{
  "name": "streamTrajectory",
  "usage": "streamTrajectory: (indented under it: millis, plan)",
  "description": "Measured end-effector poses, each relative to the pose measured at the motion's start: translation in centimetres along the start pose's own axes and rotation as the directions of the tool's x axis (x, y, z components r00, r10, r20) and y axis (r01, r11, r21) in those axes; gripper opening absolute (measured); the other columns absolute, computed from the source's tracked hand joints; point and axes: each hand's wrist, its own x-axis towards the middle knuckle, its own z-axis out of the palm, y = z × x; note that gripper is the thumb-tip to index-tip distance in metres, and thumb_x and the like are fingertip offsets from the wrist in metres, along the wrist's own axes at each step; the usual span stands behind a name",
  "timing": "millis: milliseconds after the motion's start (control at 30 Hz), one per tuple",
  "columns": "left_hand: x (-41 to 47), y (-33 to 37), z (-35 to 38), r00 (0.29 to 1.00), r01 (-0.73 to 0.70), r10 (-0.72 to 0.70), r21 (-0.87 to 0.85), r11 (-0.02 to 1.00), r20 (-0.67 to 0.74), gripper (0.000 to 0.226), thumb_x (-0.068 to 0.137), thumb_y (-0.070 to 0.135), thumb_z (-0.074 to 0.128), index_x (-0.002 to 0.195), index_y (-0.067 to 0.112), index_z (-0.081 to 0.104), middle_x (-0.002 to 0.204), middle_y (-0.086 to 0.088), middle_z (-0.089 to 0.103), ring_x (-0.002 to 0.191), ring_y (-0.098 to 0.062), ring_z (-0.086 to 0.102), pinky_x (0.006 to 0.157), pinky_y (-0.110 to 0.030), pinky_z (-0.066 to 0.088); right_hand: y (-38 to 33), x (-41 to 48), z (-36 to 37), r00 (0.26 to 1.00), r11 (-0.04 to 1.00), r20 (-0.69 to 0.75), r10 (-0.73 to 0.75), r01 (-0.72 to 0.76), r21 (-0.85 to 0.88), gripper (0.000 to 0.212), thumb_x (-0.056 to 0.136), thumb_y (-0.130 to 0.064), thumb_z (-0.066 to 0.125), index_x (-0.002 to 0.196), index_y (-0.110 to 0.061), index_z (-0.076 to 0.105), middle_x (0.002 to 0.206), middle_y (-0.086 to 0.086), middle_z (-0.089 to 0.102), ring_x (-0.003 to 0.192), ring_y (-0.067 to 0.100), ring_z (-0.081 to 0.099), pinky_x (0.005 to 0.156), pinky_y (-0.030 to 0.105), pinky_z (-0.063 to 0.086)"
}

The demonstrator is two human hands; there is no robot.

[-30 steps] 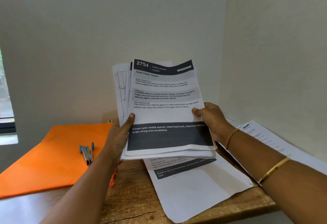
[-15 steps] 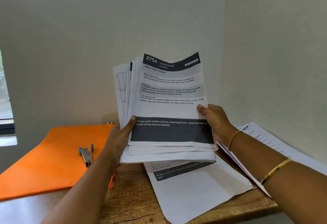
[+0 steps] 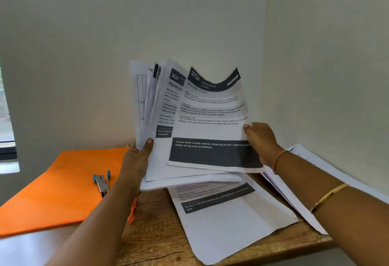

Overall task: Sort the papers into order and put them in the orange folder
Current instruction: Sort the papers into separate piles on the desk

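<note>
Over the wooden desk (image 3: 160, 234), left grip (image 3: 135, 160) clasps fanned papers (image 3: 166, 106); right grip (image 3: 261, 141) pinches curled sheet (image 3: 212, 131).

Both forearms are held up in front of the body, the left entering from the lower left and the right from the lower right. The left hand (image 3: 136, 160) stands upright with its back toward the camera. Its thumb presses the front of the stack of papers (image 3: 160, 169), and its fingers are hidden behind the stack. To its right, well apart, the right hand (image 3: 261, 141) pinches the right edge of the front sheet (image 3: 210, 131), thumb on the printed face, wrist bent.
</note>
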Motion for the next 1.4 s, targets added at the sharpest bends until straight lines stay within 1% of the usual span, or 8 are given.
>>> streamTrajectory:
  millis: [133, 267, 400, 600, 867, 967, 1133, 1400]
  plan:
    - [0.1, -0.6, -0.5, 0.985, -0.035, 0.040, 0.032, 0.999, -0.170, 0.034, 0.097, 0.022, 0.051, 0.125, 0.002, 0.053, 0.116, -0.012, 0.060, 0.099, -0.024, 0.058, 0.078, -0.029, 0.046, 0.8, 0.4, -2.0, 0.999, 0.995, 0.036, 0.020, -0.016, -0.100, 0.021, 0.091, 0.001, 0.040, 0.098, -0.006, 0.058, 0.098, 0.010, 0.059, 0.089, 0.029, 0.056, 0.077, 0.035, 0.048]
    - [0.9, -0.6, -1.8, 0.933, -0.040, 0.060, 0.065, 0.997, -0.354, 0.035, 0.099, 0.024, 0.047, 0.123, -0.001, 0.053, 0.106, -0.010, 0.056, 0.093, -0.024, 0.052, 0.076, -0.028, 0.039, 1.2, -0.1, -2.2, 0.980, 0.964, 0.174, 0.092, -0.044, -0.262, 0.023, 0.087, 0.006, 0.039, 0.074, -0.008, 0.052, 0.079, 0.008, 0.055, 0.069, 0.020, 0.050, 0.055, 0.025, 0.037]
    - [1.5, -1.1, -2.8, 0.878, -0.045, 0.070, 0.064, 0.997, -0.473, 0.034, 0.100, 0.025, 0.046, 0.121, -0.001, 0.054, 0.120, -0.019, 0.059, 0.109, -0.035, 0.056, 0.083, -0.035, 0.042, 2.6, -1.3, -1.6, 0.935, 0.844, 0.321, 0.149, 0.049, -0.534, 0.023, 0.089, -0.001, 0.040, 0.070, -0.010, 0.048, 0.079, 0.007, 0.053, 0.072, 0.019, 0.049, 0.056, 0.025, 0.035]
    - [1.4, -1.2, -2.9, 0.857, -0.050, 0.075, 0.064, 0.997, -0.510, 0.034, 0.100, 0.023, 0.044, 0.128, 0.004, 0.053, 0.126, -0.015, 0.058, 0.114, -0.032, 0.054, 0.085, -0.030, 0.040, 5.1, -3.3, 0.2, 0.897, 0.731, 0.411, 0.163, 0.170, -0.661, 0.026, 0.091, -0.013, 0.042, 0.116, -0.008, 0.050, 0.116, 0.012, 0.058, 0.096, 0.022, 0.054, 0.075, 0.026, 0.040]
    - [1.8, -1.4, -3.0, 0.837, -0.063, 0.066, 0.023, 0.998, -0.544, 0.035, 0.100, 0.022, 0.045, 0.128, 0.005, 0.053, 0.126, -0.013, 0.058, 0.115, -0.030, 0.055, 0.084, -0.027, 0.041, 5.2, -6.0, 2.4, 0.924, 0.330, 0.370, -0.098, 0.381, -0.864, 0.064, 0.091, -0.025, 0.045, 0.147, -0.012, 0.015, 0.145, 0.014, 0.032, 0.130, 0.033, 0.036, 0.103, 0.045, 0.034]
    - [1.8, -1.3, -3.0, 0.825, -0.064, 0.056, 0.006, 0.998, -0.562, 0.034, 0.100, 0.023, 0.044, 0.128, 0.006, 0.054, 0.125, -0.012, 0.059, 0.113, -0.028, 0.056, 0.085, -0.027, 0.042, 4.8, -6.7, 3.3, 0.850, 0.451, 0.491, -0.190, 0.520, -0.726, 0.058, 0.098, -0.043, 0.034, 0.148, -0.021, 0.015, 0.152, 0.010, 0.023, 0.137, 0.032, 0.027, 0.111, 0.049, 0.025]
    - [2.0, -1.1, -3.3, 0.791, -0.050, -0.020, -0.097, 0.994, -0.611, 0.032, 0.099, 0.024, 0.047, 0.125, 0.008, 0.056, 0.122, -0.009, 0.060, 0.110, -0.025, 0.057, 0.086, -0.026, 0.044, 4.5, -7.6, 4.5, 0.675, 0.581, 0.725, 0.138, 0.538, -0.611, 0.056, 0.095, -0.061, 0.026, 0.146, -0.049, 0.006, 0.159, 0.004, -0.005, 0.146, 0.031, -0.004, 0.111, 0.062, -0.002]
    - [1.6, -0.2, -3.2, 0.759, 0.045, -0.273, -0.371, 0.928, -0.591, 0.035, 0.099, 0.024, 0.047, 0.132, 0.011, 0.048, 0.112, 0.000, 0.054, 0.097, -0.016, 0.053, 0.083, -0.024, 0.047, 4.5, -6.1, 5.0, 0.597, 0.676, 0.785, 0.165, 0.511, -0.530, 0.051, 0.093, -0.058, 0.038, 0.141, -0.055, 0.022, 0.155, 0.004, 0.016, 0.143, 0.029, 0.015, 0.116, 0.050, 0.013]
